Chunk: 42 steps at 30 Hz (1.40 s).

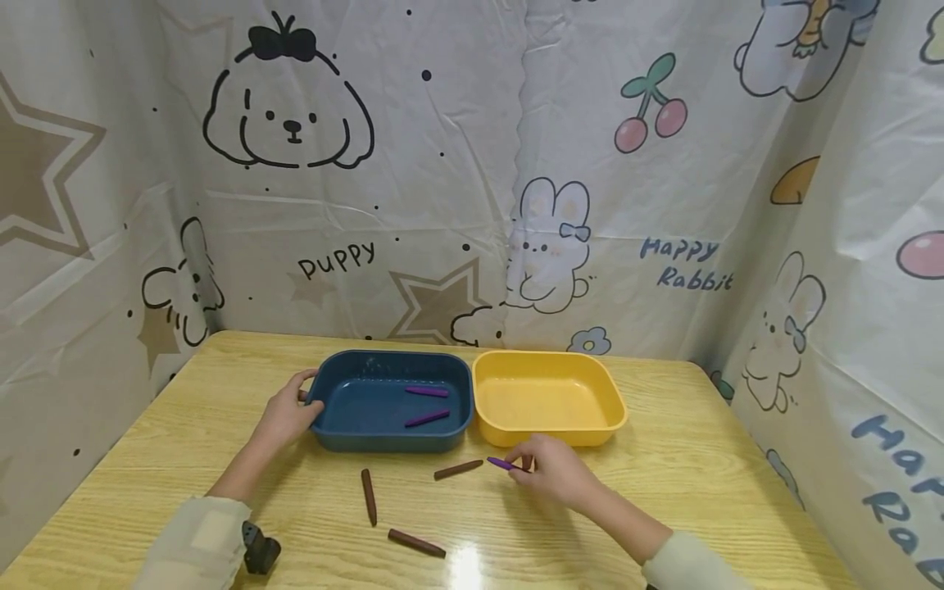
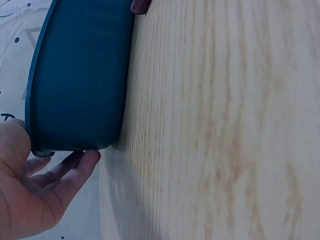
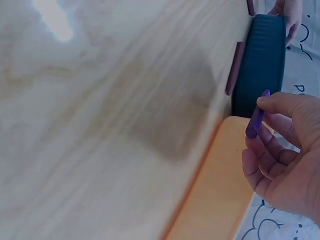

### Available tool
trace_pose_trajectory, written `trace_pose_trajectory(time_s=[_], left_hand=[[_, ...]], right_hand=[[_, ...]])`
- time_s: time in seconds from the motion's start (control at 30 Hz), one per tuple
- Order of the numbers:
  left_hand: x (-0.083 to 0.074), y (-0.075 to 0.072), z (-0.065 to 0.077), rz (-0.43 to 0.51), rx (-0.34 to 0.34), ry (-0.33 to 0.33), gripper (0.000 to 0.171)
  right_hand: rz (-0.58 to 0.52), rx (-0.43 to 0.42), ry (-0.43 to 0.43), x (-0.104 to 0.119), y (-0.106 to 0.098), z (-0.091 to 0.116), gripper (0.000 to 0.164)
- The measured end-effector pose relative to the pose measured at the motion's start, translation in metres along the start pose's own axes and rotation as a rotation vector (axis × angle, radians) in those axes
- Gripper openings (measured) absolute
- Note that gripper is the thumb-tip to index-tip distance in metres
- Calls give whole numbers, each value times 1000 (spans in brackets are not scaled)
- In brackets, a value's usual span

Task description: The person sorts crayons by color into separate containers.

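Note:
My left hand grips the left end of a dark blue bin, thumb over the rim and fingers against the outer wall. In the left wrist view those fingers curl under the bin's rim. Two purple crayons lie inside the blue bin. Between thumb and fingertips, my right hand pinches another purple crayon. This hand is over the table just in front of the yellow bin, which holds nothing. A brown crayon lies just left of the held crayon's tip.
Two more brown crayons lie on the wooden table, one before the blue bin and one nearer me. The bins stand side by side near the back edge. A printed curtain surrounds the back and sides.

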<state>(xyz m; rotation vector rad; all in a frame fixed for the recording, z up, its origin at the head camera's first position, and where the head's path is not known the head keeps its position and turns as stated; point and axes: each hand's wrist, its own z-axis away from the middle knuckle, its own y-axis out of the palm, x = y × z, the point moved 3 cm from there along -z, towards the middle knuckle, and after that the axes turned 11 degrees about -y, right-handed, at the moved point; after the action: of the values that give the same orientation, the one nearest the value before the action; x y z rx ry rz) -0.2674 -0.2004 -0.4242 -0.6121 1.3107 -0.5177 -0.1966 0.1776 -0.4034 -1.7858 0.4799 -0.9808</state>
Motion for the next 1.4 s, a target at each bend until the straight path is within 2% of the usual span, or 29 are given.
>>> trace_pose_trajectory(time_s=[0.33,0.7,1.4], left_hand=[[0,0,-1,1,4,-9,58],[-1,0,1,6,4,-11,58],[-3,-3,2,11,6,-3,59]], right_hand=[[32,-49,-53,13,-13,-15,7],[36,-36,-38,21,-18,-31,9],[58,-35,-103,36,-27,-70,10]])
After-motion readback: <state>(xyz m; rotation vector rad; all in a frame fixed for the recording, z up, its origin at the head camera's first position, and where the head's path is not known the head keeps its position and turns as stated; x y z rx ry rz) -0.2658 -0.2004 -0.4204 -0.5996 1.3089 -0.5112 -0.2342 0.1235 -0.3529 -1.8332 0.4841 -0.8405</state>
